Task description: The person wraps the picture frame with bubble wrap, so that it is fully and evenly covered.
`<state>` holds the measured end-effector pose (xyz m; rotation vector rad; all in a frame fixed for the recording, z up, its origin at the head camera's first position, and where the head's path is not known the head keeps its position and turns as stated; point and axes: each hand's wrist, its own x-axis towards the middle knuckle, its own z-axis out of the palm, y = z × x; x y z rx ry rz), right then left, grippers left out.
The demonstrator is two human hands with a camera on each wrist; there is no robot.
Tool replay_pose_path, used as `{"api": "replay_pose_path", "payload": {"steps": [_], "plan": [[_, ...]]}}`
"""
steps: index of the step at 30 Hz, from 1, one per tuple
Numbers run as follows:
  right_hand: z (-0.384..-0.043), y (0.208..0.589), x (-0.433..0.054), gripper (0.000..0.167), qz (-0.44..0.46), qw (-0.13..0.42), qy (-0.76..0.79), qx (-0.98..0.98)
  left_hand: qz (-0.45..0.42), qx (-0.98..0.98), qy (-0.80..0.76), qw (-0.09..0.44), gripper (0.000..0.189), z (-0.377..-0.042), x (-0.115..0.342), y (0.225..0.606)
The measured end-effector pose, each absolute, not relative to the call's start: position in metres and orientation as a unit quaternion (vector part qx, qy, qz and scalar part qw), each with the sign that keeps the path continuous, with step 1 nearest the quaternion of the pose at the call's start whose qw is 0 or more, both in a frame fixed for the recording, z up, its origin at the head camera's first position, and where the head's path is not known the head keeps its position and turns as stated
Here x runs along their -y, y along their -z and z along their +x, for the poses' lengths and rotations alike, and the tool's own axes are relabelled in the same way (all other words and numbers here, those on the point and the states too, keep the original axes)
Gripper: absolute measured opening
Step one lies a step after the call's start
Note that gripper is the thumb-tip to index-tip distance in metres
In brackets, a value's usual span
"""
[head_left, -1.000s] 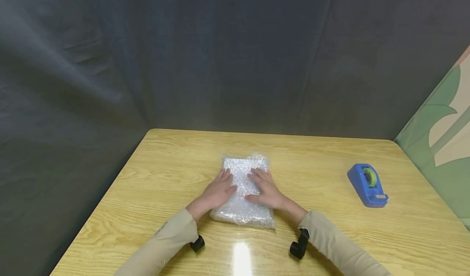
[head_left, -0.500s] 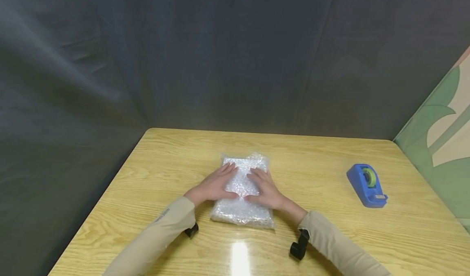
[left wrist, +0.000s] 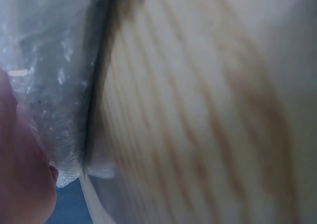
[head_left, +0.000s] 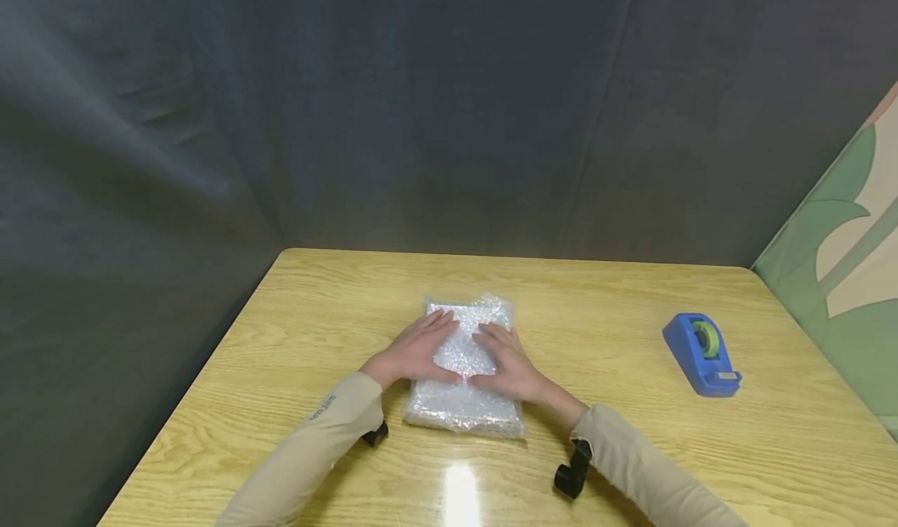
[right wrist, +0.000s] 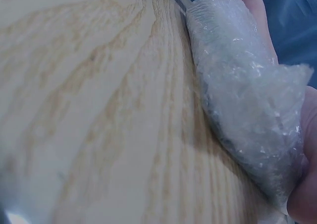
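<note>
A flat rectangular package in clear bubble wrap (head_left: 463,412) lies on the wooden table, its wrap crinkled and loose at the far right corner. On its left half rests my left hand (head_left: 415,353), fingers spread and thumb pointing inward. My right hand (head_left: 512,369) rests on the right half, fingers also stretched out, its thumb tip close to the left thumb. In the left wrist view, the bubble-wrapped package (left wrist: 57,50) shows its side edge beside part of the hand (left wrist: 22,169). The right wrist view has the package's puffy side (right wrist: 242,80) against the tabletop. What is inside the wrap is hidden.
A blue tape dispenser (head_left: 704,355) with a green roll stands on the right of the table (head_left: 316,301). Dark curtains (head_left: 435,122) hang behind and to the left. A leaf-patterned fabric panel (head_left: 856,270) borders the right side.
My left hand has slid slightly up and inward over the bubble wrap, and its thumb now lies nearer the right thumb. The right hand and the package have stayed in place.
</note>
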<state>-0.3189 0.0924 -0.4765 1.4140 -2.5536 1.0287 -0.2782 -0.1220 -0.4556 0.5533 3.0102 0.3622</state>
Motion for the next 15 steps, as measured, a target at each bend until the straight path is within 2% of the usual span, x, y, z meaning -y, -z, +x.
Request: {"api": "replay_pose_path", "payload": {"steps": [9, 15], "plan": [[-0.323, 0.477, -0.092, 0.075, 0.458, 0.013, -0.368, 0.809, 0.164, -0.980, -0.109, 0.040, 0.103, -0.280, 0.120, 0.455], [-0.326, 0.473, -0.102, 0.068, 0.442, -0.019, -0.435, 0.784, 0.157, -0.979, -0.117, 0.049, 0.103, -0.278, 0.118, 0.452]]}}
